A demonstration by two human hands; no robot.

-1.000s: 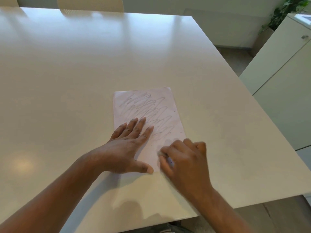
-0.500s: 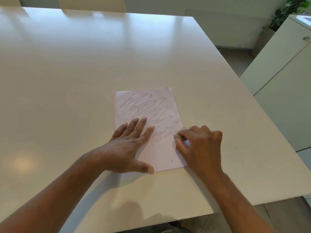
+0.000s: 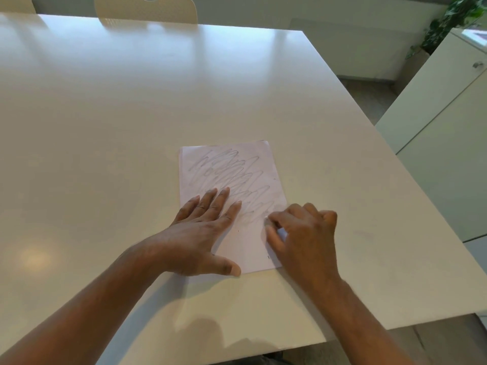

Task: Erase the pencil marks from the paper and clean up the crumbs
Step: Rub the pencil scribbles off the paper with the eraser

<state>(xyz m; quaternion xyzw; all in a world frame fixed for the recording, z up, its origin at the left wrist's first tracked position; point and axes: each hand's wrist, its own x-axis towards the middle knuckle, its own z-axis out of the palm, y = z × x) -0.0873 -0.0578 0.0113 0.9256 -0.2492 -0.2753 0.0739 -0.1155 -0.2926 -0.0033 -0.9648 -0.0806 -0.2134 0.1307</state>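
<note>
A white sheet of paper [image 3: 253, 164] lies on the pale table [image 3: 131, 114], its upper two thirds covered with grey pencil scribbles [image 3: 226, 169]. My left hand [image 3: 200, 233] lies flat on the sheet's lower left part, fingers spread, holding it down. My right hand [image 3: 303, 233] is curled at the sheet's lower right edge, its fingertips pinched on a small eraser [image 3: 282, 233] that is mostly hidden; the hand is motion-blurred. A few tiny dark crumbs [image 3: 268, 257] dot the bare lower part of the paper.
A pale chair back [image 3: 146, 9] stands at the table's far side. White cabinets [image 3: 448, 122] run along the right, with a potted plant [image 3: 453, 19] behind them. The table's near edge is close below my forearms.
My right hand moved from the sheet's bottom edge up and to the right along the paper's right side, then slightly back down. My left hand stayed in place.
</note>
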